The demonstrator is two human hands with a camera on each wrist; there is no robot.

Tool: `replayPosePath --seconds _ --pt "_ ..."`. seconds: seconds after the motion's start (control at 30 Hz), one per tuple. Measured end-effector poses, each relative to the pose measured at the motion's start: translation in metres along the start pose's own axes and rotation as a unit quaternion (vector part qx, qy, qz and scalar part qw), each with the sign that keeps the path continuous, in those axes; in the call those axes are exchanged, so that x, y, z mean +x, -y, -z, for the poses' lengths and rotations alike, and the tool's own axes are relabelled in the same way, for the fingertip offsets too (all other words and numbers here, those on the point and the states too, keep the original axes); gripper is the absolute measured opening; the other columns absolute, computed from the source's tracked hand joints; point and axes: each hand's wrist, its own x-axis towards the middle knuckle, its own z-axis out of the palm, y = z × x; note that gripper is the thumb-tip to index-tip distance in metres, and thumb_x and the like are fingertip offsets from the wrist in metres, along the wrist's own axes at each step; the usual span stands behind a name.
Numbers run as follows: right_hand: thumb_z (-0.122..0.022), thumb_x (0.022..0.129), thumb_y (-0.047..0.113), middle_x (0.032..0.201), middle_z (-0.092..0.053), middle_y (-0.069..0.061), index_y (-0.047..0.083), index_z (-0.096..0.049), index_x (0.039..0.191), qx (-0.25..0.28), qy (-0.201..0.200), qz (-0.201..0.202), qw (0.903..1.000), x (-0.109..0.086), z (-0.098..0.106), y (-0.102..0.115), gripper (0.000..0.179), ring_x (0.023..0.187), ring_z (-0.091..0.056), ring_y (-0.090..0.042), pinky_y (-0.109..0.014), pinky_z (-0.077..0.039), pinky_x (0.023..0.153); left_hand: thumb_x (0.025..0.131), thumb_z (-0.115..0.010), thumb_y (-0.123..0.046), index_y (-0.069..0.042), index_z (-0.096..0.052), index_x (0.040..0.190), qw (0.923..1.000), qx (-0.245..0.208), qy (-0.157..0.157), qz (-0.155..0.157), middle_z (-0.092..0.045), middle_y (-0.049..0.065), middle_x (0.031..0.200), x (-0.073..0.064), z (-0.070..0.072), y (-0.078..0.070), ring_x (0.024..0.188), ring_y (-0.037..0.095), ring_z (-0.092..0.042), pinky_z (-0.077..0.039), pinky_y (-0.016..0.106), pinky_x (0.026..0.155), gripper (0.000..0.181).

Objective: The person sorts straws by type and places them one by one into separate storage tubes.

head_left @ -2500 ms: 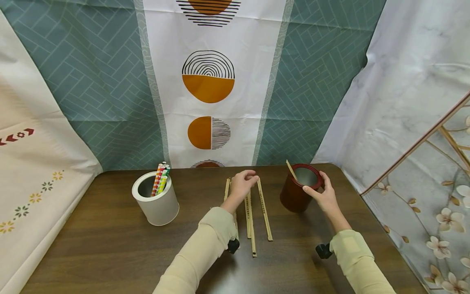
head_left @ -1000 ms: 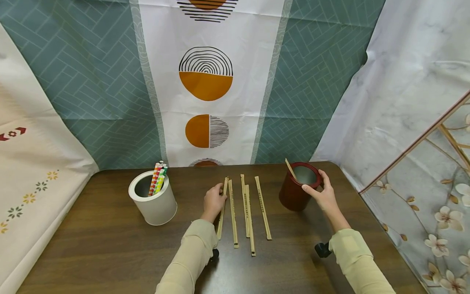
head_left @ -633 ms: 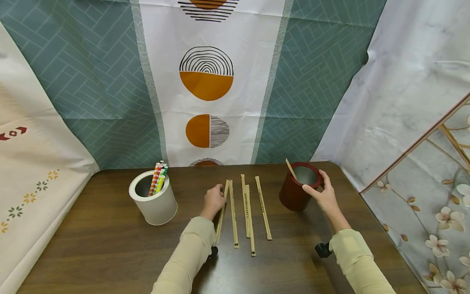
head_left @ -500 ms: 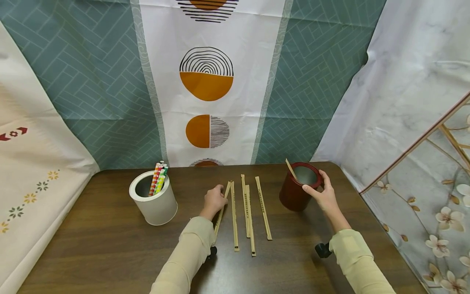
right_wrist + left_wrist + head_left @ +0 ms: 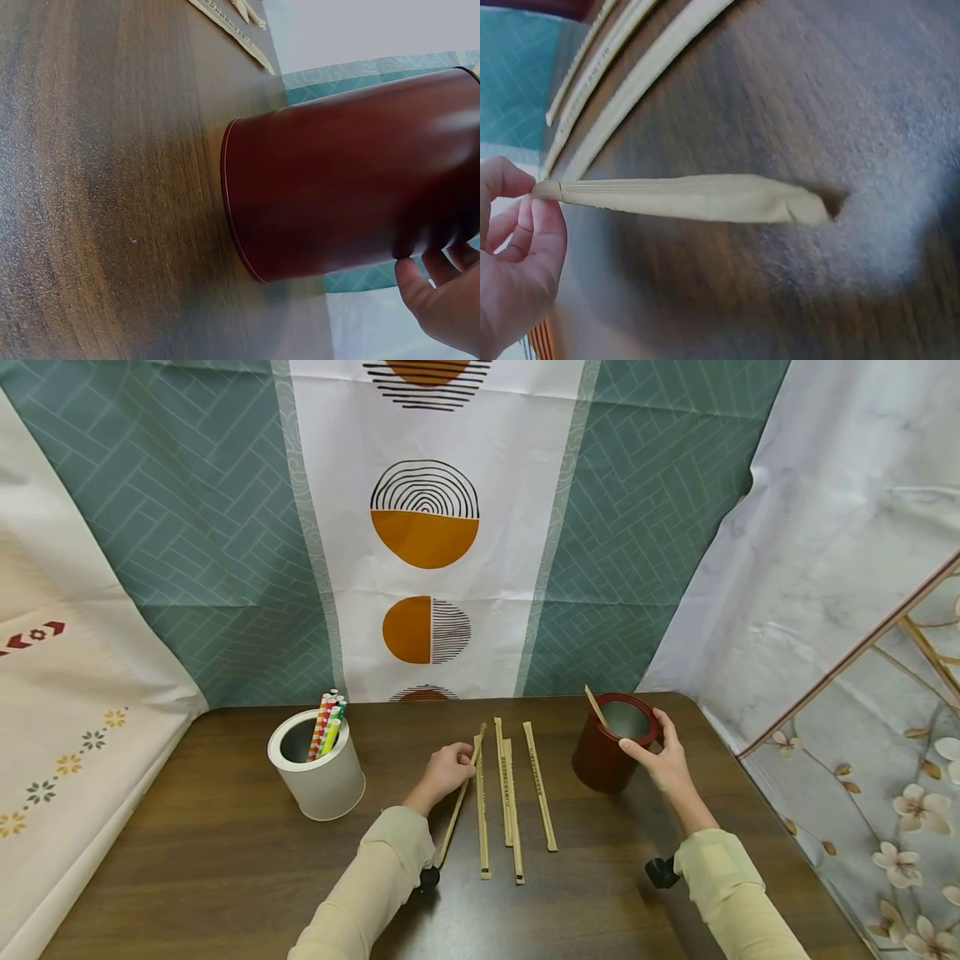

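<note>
My left hand (image 5: 447,768) pinches a slim paper-wrapped straw (image 5: 452,827) near its far end. In the left wrist view the thumb and a finger grip the crimped tip of this straw (image 5: 690,199), which slants towards me. To its right lie several more wrapped straws (image 5: 482,827), roughly side by side on the table. My right hand (image 5: 663,756) holds a dark red canister (image 5: 603,768) by its rim and right side, thumb at the near edge. One wrapped straw (image 5: 596,706) leans inside that upright canister and sticks out over the rim.
A white canister (image 5: 322,789) stands at the left, holding several colourful patterned tubes (image 5: 326,727). The brown wooden table (image 5: 195,860) ends at a hanging cloth (image 5: 225,635) behind. A pale floral cloth (image 5: 840,760) borders the right side.
My left hand has come down onto the leftmost straw and pinched it, then shifted slightly right, tilting the straw's far end rightward. The right hand stays on the red canister.
</note>
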Motion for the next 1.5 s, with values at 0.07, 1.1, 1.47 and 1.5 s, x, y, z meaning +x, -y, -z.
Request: replayPosePath --seconds 0.07,1.1,1.47,1.5 --pt "-0.062 0.081 0.019 0.14 -0.027 -0.017 0.01 -0.012 0.142 0.0 0.0 0.0 1.0 0.0 0.0 0.0 0.08 0.124 -0.029 -0.029 -0.008 -0.033 0.077 0.077 -0.057 -0.006 -0.003 -0.056 0.116 0.9996 -0.024 0.006 -0.011 -0.059 0.006 0.088 -0.001 0.0 -0.004 0.076 0.017 -0.051 -0.041 0.027 0.062 0.039" --pt "-0.063 0.08 0.02 0.138 -0.03 -0.018 0.008 -0.014 0.14 0.0 -0.009 0.009 0.9999 0.004 -0.001 -0.005 0.078 0.123 -0.03 -0.03 -0.007 -0.033 0.076 0.084 -0.052 -0.004 0.0 -0.055 0.107 0.9574 -0.277 -0.035 -0.073 -0.057 0.006 0.086 0.004 0.025 -0.128 0.067 0.01 -0.051 -0.043 0.021 0.057 0.023" --pt "-0.064 0.079 0.019 0.138 -0.03 -0.018 0.007 -0.016 0.14 0.004 -0.014 0.01 0.9998 0.003 0.0 -0.006 0.078 0.123 -0.03 -0.03 -0.009 -0.033 0.077 0.086 -0.055 -0.014 -0.002 -0.055 0.103 0.9429 -0.328 -0.023 -0.056 -0.057 -0.001 0.083 0.008 0.033 -0.155 0.077 0.019 -0.06 -0.045 0.02 0.06 0.021" --pt "-0.064 0.079 0.019 0.138 -0.029 -0.018 0.007 -0.016 0.14 0.004 -0.014 0.01 0.9998 0.003 0.0 -0.006 0.079 0.123 -0.03 -0.03 -0.009 -0.033 0.077 0.086 -0.056 -0.014 -0.002 -0.055 0.102 0.9407 -0.333 -0.027 -0.057 -0.057 -0.002 0.081 0.008 0.034 -0.158 0.074 0.015 -0.06 -0.045 0.02 0.06 0.019"
